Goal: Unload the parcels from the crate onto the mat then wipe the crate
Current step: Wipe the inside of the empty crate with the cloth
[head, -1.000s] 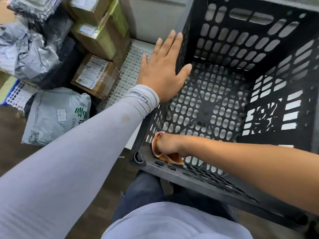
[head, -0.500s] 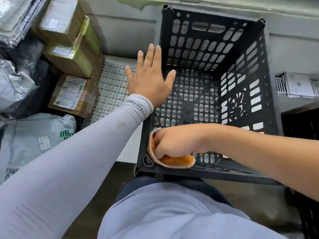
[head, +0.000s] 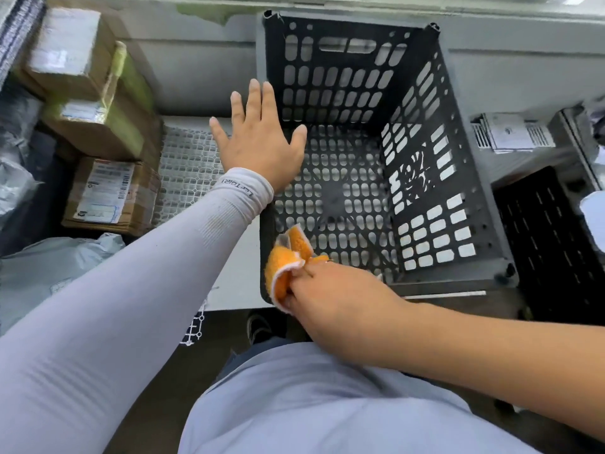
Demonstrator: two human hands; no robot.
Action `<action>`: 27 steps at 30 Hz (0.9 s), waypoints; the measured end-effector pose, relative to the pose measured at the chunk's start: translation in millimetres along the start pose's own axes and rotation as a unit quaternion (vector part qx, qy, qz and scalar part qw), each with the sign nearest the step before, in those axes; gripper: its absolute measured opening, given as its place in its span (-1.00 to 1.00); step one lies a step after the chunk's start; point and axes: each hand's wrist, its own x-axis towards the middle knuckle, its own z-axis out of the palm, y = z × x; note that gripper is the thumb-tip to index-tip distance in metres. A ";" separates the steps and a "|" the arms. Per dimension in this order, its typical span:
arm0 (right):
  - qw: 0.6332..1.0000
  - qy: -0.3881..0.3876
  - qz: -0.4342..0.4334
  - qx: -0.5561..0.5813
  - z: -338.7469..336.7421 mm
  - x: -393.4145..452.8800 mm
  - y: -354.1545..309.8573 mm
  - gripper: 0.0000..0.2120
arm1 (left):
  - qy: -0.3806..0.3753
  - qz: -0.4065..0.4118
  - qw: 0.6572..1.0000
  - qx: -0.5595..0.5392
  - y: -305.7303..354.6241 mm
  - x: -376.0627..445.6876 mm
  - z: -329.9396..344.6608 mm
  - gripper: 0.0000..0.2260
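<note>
Crate (head: 343,132) is standing empty beside the mat (head: 188,172). Left hand (head: 258,142) is lying flat on the crate's left rim, fingers (head: 255,96) released; its sleeve (head: 244,191) print is unreadable. Right hand (head: 334,299) is grasping the cloth (head: 283,267) at the crate's near-left corner. Labelled boxes (head: 104,191) are sitting left of the mat, their labels unreadable.

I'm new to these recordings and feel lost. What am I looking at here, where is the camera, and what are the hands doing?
The camera sits on a person's head, looking down at their own arms. There is no machine. The left hand, in a grey sleeve, lies flat with straight fingers on the rim of an empty black crate. The right hand grips an orange cloth at the crate's near corner. Left of the crate, cardboard boxes and grey mailing bags lie on a white mesh mat.
</note>
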 end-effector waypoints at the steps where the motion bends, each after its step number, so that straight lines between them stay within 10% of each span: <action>1: 0.998 0.048 -0.001 -0.028 13.9 -4.8 2.7 -0.84 | -0.001 0.005 1.000 0.007 -0.6 0.3 -0.2 -0.26; 7: 0.962 0.253 0.042 -0.098 58.7 -47.2 32.5 -0.60 | -0.018 0.038 0.998 0.037 -4.0 3.6 0.0 -0.26; 21: 0.896 0.365 0.229 -0.112 101.9 -67.3 52.9 -0.63 | -0.027 0.060 0.998 -0.005 -9.4 15.2 -1.3 -0.35; 27: 0.907 0.378 0.159 -0.097 91.8 2.9 -21.7 -0.35 | -0.026 0.058 0.998 0.002 -21.5 25.9 -8.5 -0.37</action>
